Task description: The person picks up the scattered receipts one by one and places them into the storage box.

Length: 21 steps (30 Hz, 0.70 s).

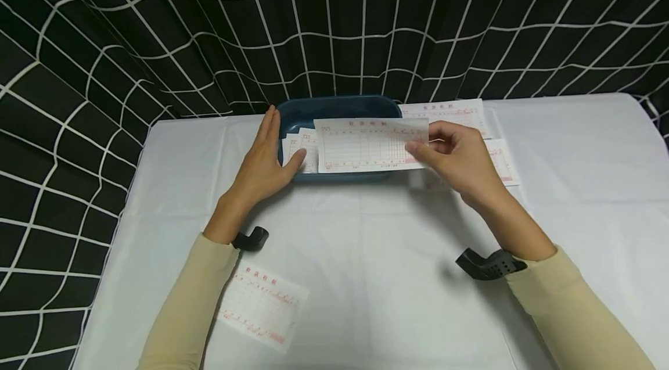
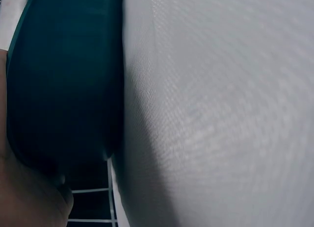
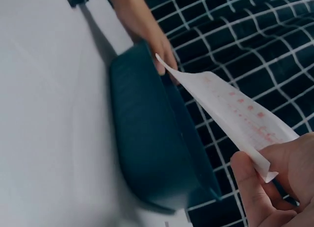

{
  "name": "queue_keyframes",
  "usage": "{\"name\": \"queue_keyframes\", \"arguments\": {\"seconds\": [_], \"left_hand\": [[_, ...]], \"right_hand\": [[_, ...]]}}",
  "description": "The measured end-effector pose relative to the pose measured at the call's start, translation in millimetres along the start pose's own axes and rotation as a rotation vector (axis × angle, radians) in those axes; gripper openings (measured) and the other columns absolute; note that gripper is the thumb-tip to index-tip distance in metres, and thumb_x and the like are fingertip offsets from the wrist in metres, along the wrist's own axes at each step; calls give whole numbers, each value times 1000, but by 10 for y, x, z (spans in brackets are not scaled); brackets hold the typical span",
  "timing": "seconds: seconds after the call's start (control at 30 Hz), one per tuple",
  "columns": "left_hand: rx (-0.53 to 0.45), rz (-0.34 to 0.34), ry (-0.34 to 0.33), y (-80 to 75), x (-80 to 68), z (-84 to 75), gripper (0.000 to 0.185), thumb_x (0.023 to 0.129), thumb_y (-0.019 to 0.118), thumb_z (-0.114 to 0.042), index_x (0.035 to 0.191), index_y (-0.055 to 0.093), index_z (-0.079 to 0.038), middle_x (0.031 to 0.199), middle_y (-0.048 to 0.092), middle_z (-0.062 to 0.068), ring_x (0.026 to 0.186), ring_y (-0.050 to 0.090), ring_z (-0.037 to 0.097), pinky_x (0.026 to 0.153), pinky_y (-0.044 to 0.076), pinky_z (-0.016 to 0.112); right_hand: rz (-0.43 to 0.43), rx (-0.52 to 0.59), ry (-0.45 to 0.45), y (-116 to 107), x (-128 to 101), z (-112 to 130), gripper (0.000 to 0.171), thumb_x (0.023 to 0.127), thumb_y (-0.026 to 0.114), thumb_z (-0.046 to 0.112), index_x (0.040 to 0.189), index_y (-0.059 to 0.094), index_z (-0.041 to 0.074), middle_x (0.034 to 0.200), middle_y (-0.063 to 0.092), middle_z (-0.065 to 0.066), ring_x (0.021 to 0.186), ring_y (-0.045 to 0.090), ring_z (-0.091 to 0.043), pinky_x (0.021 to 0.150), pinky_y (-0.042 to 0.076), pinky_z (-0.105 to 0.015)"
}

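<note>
Hands of the person are apart from each other, both at a dark blue container (image 1: pixel 340 106). The right hand (image 1: pixel 462 158) pinches one white slip (image 1: pixel 366 146) by its right end, with the thumb on the printed face and the fingers behind. This slip is above the container and hides most of its right part; in the right wrist view it is bent in a soft curve. Its print is red lines and characters, with a pink block near the lower right corner. The left hand (image 1: pixel 266 158) lays its rather straight fingers along the left end of the container, and its thumb reaches over the near left corner. Beside this thumb, some other slips (image 1: pixel 308 149) lie inside the container; their number I cannot tell. To the right of the container, more printed papers (image 1: pixel 444 106) rest on the tabletop (image 1: pixel 355 254), partly behind the right hand. Nearer to the person, a single sheet (image 1: pixel 263 300) lies at an angle, partly covered by the beige left sleeve (image 1: pixel 183 306). Each wrist carries a black device. White cloth covers the tabletop, and behind it hangs black fabric (image 1: pixel 366 15) with a white grid.
</note>
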<state>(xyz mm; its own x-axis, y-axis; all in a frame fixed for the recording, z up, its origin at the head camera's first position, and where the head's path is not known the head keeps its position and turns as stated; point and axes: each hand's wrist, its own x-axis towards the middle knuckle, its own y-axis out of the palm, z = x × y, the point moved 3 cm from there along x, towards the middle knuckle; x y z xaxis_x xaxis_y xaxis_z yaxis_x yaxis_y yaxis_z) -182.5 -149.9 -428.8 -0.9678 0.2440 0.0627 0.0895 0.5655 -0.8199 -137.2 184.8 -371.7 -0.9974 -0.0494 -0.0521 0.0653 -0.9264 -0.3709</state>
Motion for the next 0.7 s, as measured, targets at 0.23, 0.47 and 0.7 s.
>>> {"name": "queue_keyframes", "arguments": {"seconds": [0.23, 0.47, 0.7], "left_hand": [[-3, -5, -13, 6, 26, -42, 95, 101, 61, -46, 169, 13, -1, 181, 3, 9, 168, 13, 29, 133, 23, 54], [-15, -5, -3, 12, 28, -52, 96, 101, 61, -48, 169, 13, -1, 181, 4, 11, 168, 13, 31, 133, 24, 55], [-5, 2, -6, 5, 29, -42, 96, 101, 61, -48, 169, 12, -1, 181, 4, 12, 168, 12, 30, 133, 24, 54]], "right_hand": [[-13, -4, -13, -1, 185, 19, 24, 96, 78, 16, 111, 71, -1, 83, 73, 18, 73, 68, 5, 56, 47, -19], [16, -42, -45, 220, 335, 133, 26, 95, 77, 12, 114, 72, -4, 95, 68, -1, 71, 64, 4, 65, 51, -14], [-8, -98, -84, 483, 523, 197, 21, 92, 79, 9, 108, 74, -3, 86, 68, -2, 69, 57, -2, 63, 49, -15]]}}
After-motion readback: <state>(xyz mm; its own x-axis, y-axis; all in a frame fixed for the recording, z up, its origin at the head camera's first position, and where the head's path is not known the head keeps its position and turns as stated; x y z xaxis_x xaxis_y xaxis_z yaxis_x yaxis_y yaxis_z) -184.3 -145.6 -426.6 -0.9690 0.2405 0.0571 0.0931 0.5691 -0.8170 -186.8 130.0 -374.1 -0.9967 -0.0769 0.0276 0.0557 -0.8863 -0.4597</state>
